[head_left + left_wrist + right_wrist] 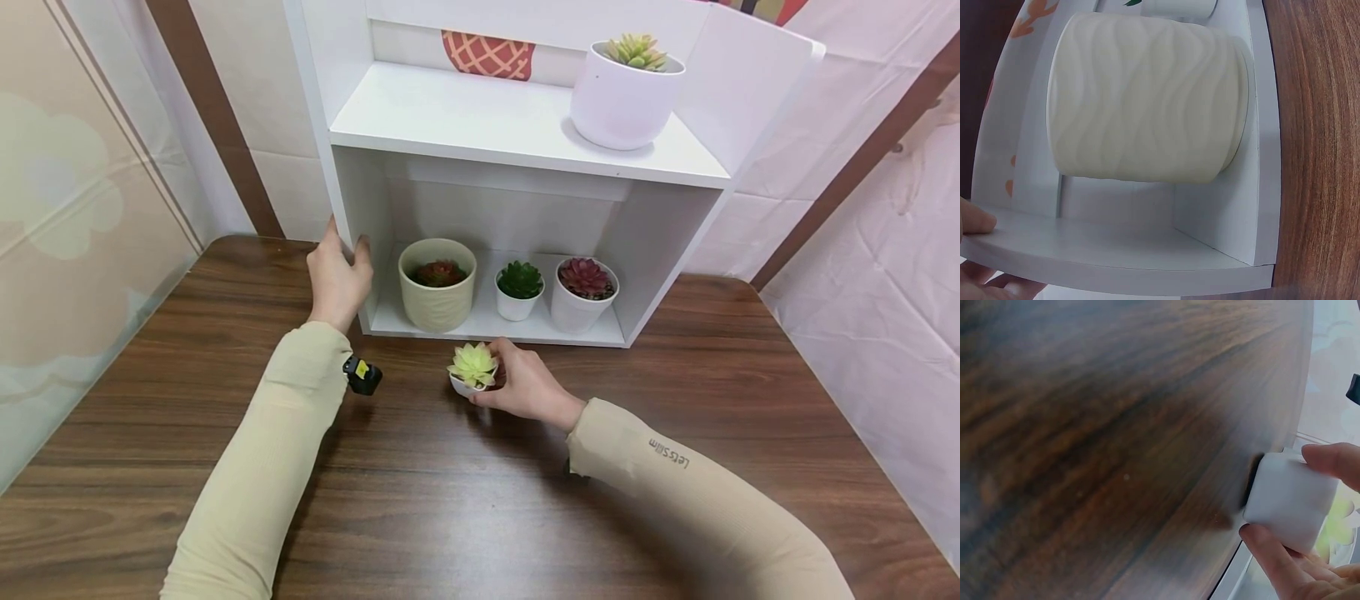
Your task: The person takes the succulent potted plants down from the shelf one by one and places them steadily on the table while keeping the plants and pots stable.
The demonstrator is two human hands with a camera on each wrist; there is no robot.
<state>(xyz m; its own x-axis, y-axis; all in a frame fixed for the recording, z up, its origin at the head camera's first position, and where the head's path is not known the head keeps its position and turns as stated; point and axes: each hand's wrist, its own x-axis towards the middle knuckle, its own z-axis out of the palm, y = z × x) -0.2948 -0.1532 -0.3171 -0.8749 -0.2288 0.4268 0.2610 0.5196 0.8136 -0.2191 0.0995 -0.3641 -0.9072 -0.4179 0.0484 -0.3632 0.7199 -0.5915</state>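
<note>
My right hand (pixel 528 387) pinches a small white pot (pixel 1291 497) between thumb and fingers. A pale yellow-green succulent (pixel 473 365) grows from it, and the pot is low over the table in front of the shelf. At the left side panel of the white shelf (pixel 525 150), my left hand (pixel 337 279) grips the upright, thumb inside and fingers outside. Just right of that hand, inside the lower compartment, stands a cream wavy pot (pixel 1147 97) holding a reddish succulent (pixel 440 273).
Beside the cream pot are a small white pot with a dark green succulent (pixel 520 280) and a white pot with a purple-red succulent (pixel 586 277). A larger white pot (pixel 626 100) with a yellow-green plant stands on the upper shelf. The shelf rests on a brown wooden table (pixel 420 517).
</note>
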